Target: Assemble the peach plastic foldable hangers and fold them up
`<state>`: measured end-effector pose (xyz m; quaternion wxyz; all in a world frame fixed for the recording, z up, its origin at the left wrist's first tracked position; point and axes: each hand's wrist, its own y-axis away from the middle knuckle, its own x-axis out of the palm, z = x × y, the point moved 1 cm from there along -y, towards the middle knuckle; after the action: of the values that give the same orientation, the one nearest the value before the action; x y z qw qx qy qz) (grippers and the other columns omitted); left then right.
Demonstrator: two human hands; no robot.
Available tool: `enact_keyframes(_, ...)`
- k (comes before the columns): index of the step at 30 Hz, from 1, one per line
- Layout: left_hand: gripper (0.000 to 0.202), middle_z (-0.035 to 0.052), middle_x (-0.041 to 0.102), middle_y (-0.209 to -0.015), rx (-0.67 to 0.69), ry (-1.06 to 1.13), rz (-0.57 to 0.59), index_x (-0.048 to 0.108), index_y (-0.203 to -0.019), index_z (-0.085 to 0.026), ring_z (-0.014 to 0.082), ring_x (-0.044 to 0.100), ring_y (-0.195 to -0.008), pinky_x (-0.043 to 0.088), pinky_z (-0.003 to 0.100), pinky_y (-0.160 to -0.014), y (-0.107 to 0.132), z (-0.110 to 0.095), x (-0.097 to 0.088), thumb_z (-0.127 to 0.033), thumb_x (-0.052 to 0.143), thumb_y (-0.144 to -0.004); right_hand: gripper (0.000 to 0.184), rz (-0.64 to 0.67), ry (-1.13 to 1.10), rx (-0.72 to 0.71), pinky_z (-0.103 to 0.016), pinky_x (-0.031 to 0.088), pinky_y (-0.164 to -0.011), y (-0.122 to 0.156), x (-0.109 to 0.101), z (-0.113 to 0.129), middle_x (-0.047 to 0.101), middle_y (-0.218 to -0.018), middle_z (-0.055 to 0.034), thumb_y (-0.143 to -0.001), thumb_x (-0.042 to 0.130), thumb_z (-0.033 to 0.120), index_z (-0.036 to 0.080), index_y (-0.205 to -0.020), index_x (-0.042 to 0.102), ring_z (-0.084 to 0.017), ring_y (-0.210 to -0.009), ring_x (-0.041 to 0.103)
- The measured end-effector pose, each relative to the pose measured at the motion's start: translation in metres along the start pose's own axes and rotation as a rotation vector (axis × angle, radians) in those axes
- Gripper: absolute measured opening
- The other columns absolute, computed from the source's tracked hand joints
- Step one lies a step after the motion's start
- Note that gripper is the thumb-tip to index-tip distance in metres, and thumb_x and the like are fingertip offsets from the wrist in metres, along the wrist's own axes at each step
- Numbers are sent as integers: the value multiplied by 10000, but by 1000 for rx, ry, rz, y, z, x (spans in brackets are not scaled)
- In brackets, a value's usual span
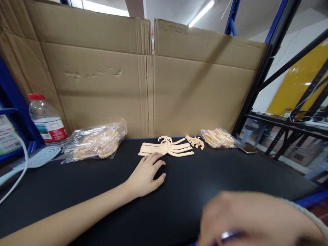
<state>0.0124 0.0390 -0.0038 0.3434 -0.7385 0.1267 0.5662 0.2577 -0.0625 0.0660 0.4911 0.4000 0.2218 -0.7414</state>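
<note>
The person's left hand [145,176] lies palm down near the middle of the frame, its fingers loosely spread and grasping nothing, with the foremost fingertips at the lower edge of a bundle of cream tubular strands [153,149]; whether they press on it cannot be told. The bundle lies flat at centre on the black tabletop [184,181], gathered at its middle, the straight strands fanning left and right and thinner curled ends standing out above. The right hand [246,217] fills the lower right corner, blurred and with curled fingers; a shiny purplish object [229,235] shows by them, but whether it is gripped cannot be told. A pale cord [304,209] circles that wrist. Just right of the bundle is a small pile of curly cream pieces [195,141], then a clear bag of cream strips [217,137], with a flat dark device [247,148] beside it. Left of centre sits a larger clear bag of similar pieces [96,141]; farther left are a pale hairbrush [44,157], a white cable [25,155] and a red-capped plastic bottle [48,119]. Cardboard sheets [107,85] stand across the back, and a yellow panel [297,80] shows at upper right.
</note>
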Motion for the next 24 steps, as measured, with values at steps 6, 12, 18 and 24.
enact_keyframes(6,339,141,544,-1360,-38,-55,1,611,-1166,-172,317,460,-1281,367,502,-1058,0,2,-3,-301,538,-861,124,-409,497,174,-279,477,-745,-48,-62,-94,692,-877,-52,-893,557,165,170,-927,677,-165,-790,625)
enact_keyframes(12,455,123,478,-1448,-71,-101,118,514,-1313,-185,321,389,-1353,287,562,-1094,2,20,-9,-396,468,-913,31,-482,588,194,-283,476,-713,-72,-48,-156,646,-900,-75,-842,620,121,147,-854,632,-180,-793,610)
enact_keyframes(18,490,92,434,-1487,-84,-79,139,471,-1363,-225,320,358,-1377,275,591,-1090,3,35,-6,-452,438,-930,103,-581,664,215,-308,491,-713,-84,-43,-173,616,-892,-75,-893,526,127,162,-827,596,-195,-801,602)
enact_keyframes(24,533,90,384,-1516,-98,-80,181,438,-1394,-210,314,296,-1412,212,602,-1123,0,39,-6,-476,427,-932,80,-624,690,200,-357,524,-783,-85,-39,-178,617,-977,-94,-893,517,137,169,-886,590,-226,-891,604)
